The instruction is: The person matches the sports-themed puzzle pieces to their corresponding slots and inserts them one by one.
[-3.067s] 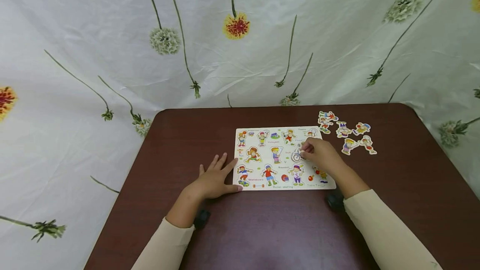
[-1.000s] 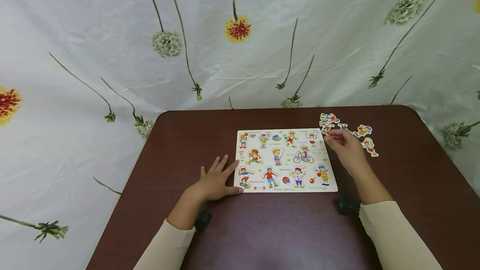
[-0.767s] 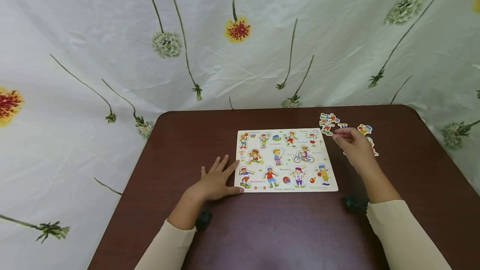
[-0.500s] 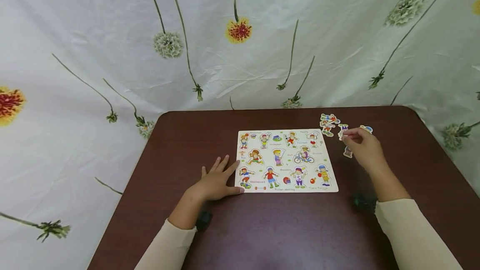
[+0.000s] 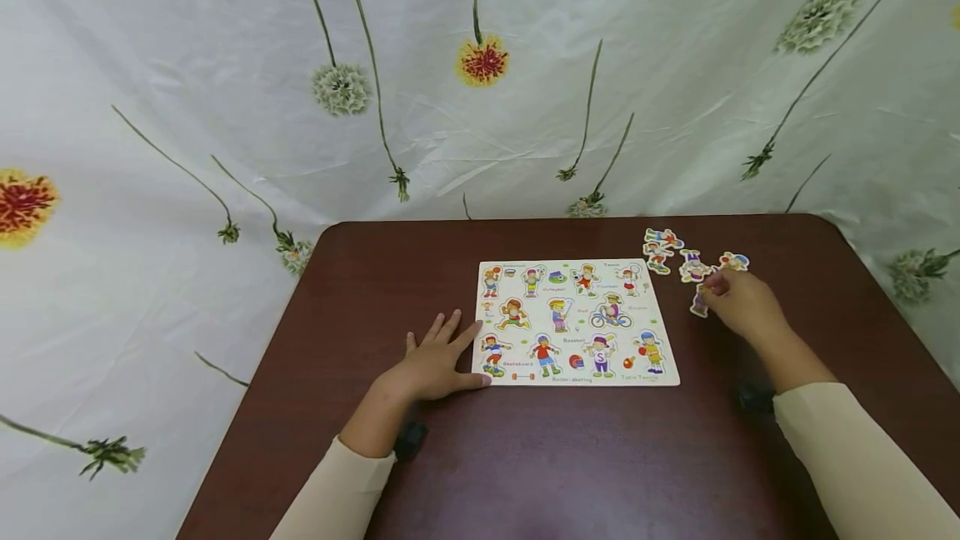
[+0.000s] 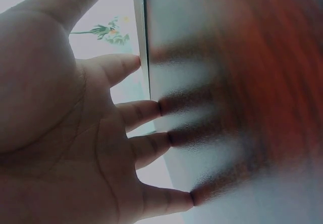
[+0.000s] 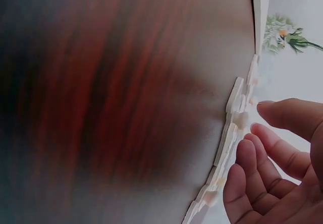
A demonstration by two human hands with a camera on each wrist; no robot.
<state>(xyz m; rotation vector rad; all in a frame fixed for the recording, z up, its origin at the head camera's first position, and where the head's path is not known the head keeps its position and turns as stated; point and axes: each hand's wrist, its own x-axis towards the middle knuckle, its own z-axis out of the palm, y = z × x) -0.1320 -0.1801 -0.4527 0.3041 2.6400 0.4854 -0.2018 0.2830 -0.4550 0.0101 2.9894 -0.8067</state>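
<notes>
A white puzzle board [image 5: 536, 319] with printed and fitted sports figures lies on the table in the head view. My left hand [image 5: 431, 361] rests flat at its left edge, fingers spread, the thumb and index finger touching the board's side. In the left wrist view the palm of my left hand [image 6: 65, 128] shows. My right hand [image 5: 746, 305] hovers over loose figure pieces right of the board, partly hiding one purple piece [image 5: 699, 302]. In the right wrist view, my right hand [image 7: 282, 171] has loosely bent fingers, with a gap between thumb and index finger and nothing held.
More loose pieces lie beyond the board's right side: a pair of touching figures [image 5: 657, 257], a figure in purple [image 5: 693, 266] and one with a blue cap [image 5: 735, 260]. A dark brown table [image 5: 577, 457] meets a flowered white cloth [image 5: 540, 132] behind it.
My right hand has moved right, from the bicycle figure to the board's upper right corner, then over the loose pieces. The bicycle figure now lies uncovered in the board. My left hand stays put.
</notes>
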